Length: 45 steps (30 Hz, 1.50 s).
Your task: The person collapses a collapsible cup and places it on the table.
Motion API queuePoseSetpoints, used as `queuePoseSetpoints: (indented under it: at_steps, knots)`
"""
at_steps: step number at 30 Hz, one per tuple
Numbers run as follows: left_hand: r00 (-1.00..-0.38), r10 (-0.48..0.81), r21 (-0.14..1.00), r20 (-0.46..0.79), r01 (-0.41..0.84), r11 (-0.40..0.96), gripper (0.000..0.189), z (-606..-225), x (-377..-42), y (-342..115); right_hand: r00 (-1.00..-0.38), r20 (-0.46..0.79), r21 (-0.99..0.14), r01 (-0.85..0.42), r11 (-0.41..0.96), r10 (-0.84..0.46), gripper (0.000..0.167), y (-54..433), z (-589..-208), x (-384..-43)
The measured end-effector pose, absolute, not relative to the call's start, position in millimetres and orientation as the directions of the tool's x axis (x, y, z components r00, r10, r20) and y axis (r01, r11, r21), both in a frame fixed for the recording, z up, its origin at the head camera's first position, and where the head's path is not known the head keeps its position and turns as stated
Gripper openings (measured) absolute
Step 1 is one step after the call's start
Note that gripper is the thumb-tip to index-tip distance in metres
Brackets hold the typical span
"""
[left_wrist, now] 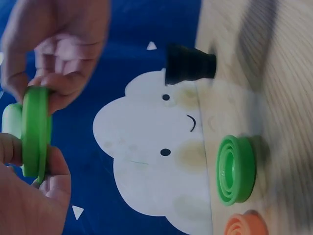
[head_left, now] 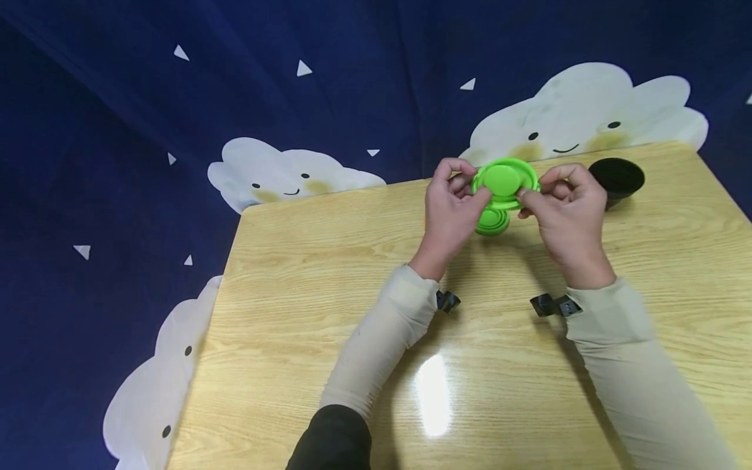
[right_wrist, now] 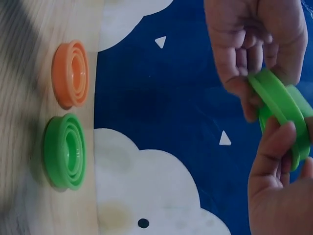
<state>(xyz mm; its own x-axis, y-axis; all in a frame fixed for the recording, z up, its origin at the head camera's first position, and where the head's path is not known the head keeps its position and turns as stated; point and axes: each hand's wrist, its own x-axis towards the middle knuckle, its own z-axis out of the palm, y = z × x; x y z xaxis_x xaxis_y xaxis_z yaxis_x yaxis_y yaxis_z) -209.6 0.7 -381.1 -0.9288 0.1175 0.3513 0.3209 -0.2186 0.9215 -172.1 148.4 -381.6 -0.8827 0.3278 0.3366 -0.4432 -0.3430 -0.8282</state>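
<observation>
Both hands hold a green collapsible cup (head_left: 501,181) up over the far part of the table, its flat round base facing the head camera. On its left rim, my left hand (head_left: 448,212) pinches with thumb and fingers. The right hand (head_left: 571,219) grips the opposite rim the same way, thumb against the inner part. Seen edge-on in the left wrist view, the cup (left_wrist: 35,132) has its base pushed partway out of the ring. Below it a second green cup (head_left: 492,223) lies folded flat on the table.
An orange folded cup (right_wrist: 71,73) lies beside the green one, mostly hidden by the left hand in the head view. At the far right stands a black extended cup (head_left: 617,181). A blue curtain (head_left: 352,85) with white clouds hangs behind the wooden table (head_left: 305,281).
</observation>
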Motion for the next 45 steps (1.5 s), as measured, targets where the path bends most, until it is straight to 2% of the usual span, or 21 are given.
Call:
queuePoseSetpoints:
  at_steps: [4, 11, 17, 20, 22, 28, 36, 45]
  knots:
    - [-0.913, 0.121, 0.91, 0.391, 0.363, -0.201, 0.026, -379.7, -208.8, 0.1, -0.86, 0.348, -0.836, -0.465, -0.292, 0.374, 0.022, 146.3, -381.8, -173.3]
    - [-0.891, 0.173, 0.897, 0.419, 0.377, -0.233, 0.023, -379.4, -211.4, -7.3, -0.816, 0.378, -0.777, -0.536, -0.33, 0.437, 0.018, 149.3, -382.2, -175.5]
    - [-0.865, 0.241, 0.877, 0.439, 0.355, -0.323, 0.023, -379.9, -211.3, -9.1, -0.732, 0.475, -0.738, -0.633, -0.232, 0.488, 0.014, 150.9, -384.1, -179.2]
    - [-0.864, 0.243, 0.878, 0.44, 0.357, -0.319, 0.021, -378.4, -212.7, -9.8, -0.737, 0.511, -0.758, -0.629, -0.173, 0.444, 0.014, 153.6, -385.4, -178.3]
    - [-0.869, 0.235, 0.882, 0.436, 0.36, -0.304, 0.021, -377.2, -213.9, -10.3, -0.746, 0.526, -0.791, -0.605, -0.087, 0.409, 0.015, 154.2, -385.9, -176.7]
    - [-0.876, 0.204, 0.892, 0.436, 0.393, -0.222, 0.019, -373.5, -213.6, -10.0, -0.777, 0.535, -0.841, -0.529, 0.118, 0.331, 0.018, 150.5, -379.3, -168.1]
    - [-0.862, 0.213, 0.888, 0.46, 0.438, -0.142, 0.017, -374.0, -213.6, -11.8, -0.807, 0.529, -0.848, -0.503, 0.166, 0.262, 0.021, 147.1, -365.6, -159.0]
    - [-0.818, 0.291, 0.808, 0.496, 0.557, 0.191, 0.022, -365.8, -214.1, -15.8, -0.79, 0.582, -0.798, -0.509, 0.324, 0.193, 0.029, 144.8, -360.4, -153.3]
